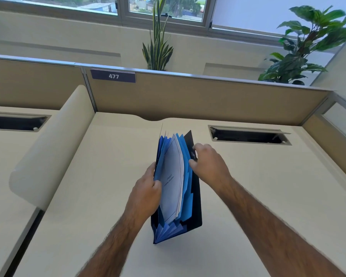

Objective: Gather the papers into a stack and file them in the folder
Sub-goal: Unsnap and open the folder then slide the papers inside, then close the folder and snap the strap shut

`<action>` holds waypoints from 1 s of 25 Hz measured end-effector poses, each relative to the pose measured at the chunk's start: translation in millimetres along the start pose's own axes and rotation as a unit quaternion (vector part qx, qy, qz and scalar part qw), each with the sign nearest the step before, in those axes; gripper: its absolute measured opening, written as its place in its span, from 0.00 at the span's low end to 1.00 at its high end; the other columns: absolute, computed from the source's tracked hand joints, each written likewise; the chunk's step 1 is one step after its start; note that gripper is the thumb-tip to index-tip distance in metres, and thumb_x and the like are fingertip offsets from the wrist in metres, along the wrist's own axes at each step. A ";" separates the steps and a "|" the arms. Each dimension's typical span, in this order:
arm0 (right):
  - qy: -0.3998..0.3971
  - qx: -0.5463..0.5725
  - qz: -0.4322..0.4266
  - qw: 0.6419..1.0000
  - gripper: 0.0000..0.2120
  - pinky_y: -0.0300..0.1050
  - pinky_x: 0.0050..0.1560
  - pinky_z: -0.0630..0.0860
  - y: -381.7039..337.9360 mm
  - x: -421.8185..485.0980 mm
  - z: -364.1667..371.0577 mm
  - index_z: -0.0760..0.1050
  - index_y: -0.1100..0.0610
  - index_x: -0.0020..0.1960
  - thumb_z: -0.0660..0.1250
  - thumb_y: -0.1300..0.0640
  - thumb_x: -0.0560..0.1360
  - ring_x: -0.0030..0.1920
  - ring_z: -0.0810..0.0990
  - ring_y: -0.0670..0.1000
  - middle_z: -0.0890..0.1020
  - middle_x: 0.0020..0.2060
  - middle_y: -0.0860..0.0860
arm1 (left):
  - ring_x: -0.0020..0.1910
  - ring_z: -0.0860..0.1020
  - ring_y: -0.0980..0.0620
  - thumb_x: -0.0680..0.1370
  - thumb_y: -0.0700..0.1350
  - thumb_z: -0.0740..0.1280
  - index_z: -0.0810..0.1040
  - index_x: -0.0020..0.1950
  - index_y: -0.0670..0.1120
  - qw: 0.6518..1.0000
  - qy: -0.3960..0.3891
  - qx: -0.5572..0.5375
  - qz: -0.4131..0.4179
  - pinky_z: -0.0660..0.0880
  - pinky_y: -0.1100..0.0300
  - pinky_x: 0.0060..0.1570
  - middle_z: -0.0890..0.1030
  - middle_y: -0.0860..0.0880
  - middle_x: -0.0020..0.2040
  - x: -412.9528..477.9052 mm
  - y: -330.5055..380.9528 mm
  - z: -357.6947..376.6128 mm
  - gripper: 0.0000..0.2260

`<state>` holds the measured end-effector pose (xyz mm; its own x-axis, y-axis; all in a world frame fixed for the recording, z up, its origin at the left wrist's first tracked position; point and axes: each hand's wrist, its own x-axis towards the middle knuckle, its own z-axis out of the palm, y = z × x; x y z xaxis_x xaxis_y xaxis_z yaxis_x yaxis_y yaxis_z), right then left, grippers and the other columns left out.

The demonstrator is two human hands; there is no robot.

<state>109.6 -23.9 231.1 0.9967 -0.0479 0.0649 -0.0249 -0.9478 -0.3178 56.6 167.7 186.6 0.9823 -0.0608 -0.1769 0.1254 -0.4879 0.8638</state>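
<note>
Left hand (146,188) has its fingers closed on the near-left edge of the folder (194,206), which stands on the worktop (268,186) with its long axis running away from the person. Papers (172,176) sit upright in a middle pocket. Right hand (208,162), fingers loosely curled, touches the dark right cover; I can't tell if it grips it.

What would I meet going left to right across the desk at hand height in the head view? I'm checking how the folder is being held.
Rounded cream divider panel → left hand gripping the folder's left side → white printed papers inside the blue accordion folder → right hand at its dark back cover → bare cream desk.
</note>
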 end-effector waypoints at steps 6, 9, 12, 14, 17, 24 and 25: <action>-0.010 0.367 0.162 0.916 0.08 0.52 0.42 0.87 29.4 -16.7 12.8 0.80 0.62 0.48 0.63 0.62 0.81 0.42 0.86 0.59 0.85 0.44 0.61 | 0.55 0.79 0.55 0.85 0.45 0.54 0.61 0.80 0.55 1.000 -0.013 -0.022 0.009 0.77 0.65 0.40 0.75 0.51 0.70 3.1 -4.6 4.9 0.23; -0.009 0.435 0.193 0.879 0.07 0.50 0.42 0.87 45.1 -19.9 16.4 0.80 0.60 0.49 0.63 0.62 0.82 0.44 0.88 0.58 0.85 0.45 0.61 | 0.69 0.73 0.54 0.86 0.54 0.55 0.63 0.80 0.55 0.997 -0.022 -0.070 0.021 0.77 0.51 0.65 0.72 0.54 0.74 8.1 -9.5 22.7 0.22; -0.006 0.454 0.216 0.865 0.07 0.45 0.39 0.86 69.1 -20.9 26.7 0.80 0.59 0.50 0.63 0.62 0.82 0.42 0.88 0.55 0.85 0.45 0.59 | 0.77 0.64 0.56 0.86 0.55 0.53 0.62 0.81 0.51 0.999 -0.009 0.026 0.044 0.61 0.57 0.75 0.65 0.52 0.80 17.3 -37.6 55.0 0.24; -0.008 0.462 0.234 0.855 0.08 0.44 0.38 0.85 89.1 -22.7 35.5 0.80 0.58 0.48 0.63 0.62 0.82 0.42 0.88 0.54 0.86 0.45 0.58 | 0.82 0.54 0.50 0.86 0.56 0.53 0.56 0.83 0.49 0.990 -0.009 0.139 0.034 0.54 0.54 0.79 0.57 0.49 0.84 19.3 -66.8 79.7 0.27; -0.019 0.414 0.251 0.875 0.09 0.55 0.45 0.86 121.4 -24.6 55.0 0.81 0.59 0.46 0.63 0.62 0.81 0.43 0.86 0.56 0.85 0.45 0.59 | 0.84 0.45 0.45 0.85 0.60 0.50 0.49 0.84 0.51 0.969 -0.027 0.245 0.014 0.49 0.47 0.81 0.46 0.47 0.85 17.4 -101.5 112.5 0.30; -0.110 0.242 0.172 0.949 0.18 0.44 0.53 0.77 158.5 -35.7 100.2 0.77 0.60 0.66 0.67 0.62 0.77 0.50 0.80 0.53 0.83 0.53 0.54 | 0.83 0.42 0.43 0.84 0.61 0.47 0.45 0.84 0.50 0.926 -0.013 0.377 0.029 0.45 0.44 0.80 0.42 0.45 0.85 18.7 -116.6 153.6 0.31; -0.125 0.194 0.141 0.963 0.16 0.46 0.54 0.77 162.7 -37.7 106.5 0.78 0.59 0.65 0.65 0.61 0.78 0.52 0.80 0.55 0.83 0.54 0.55 | 0.83 0.42 0.43 0.84 0.61 0.47 0.44 0.84 0.50 0.920 -0.014 0.391 0.028 0.44 0.44 0.80 0.42 0.45 0.85 18.2 -117.4 154.0 0.31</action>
<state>76.1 -142.8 76.3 0.9429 -0.1637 -0.2900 -0.3157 -0.7170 -0.6215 38.4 89.8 9.4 0.9791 -0.1220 -0.1628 -0.0745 -0.9597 0.2710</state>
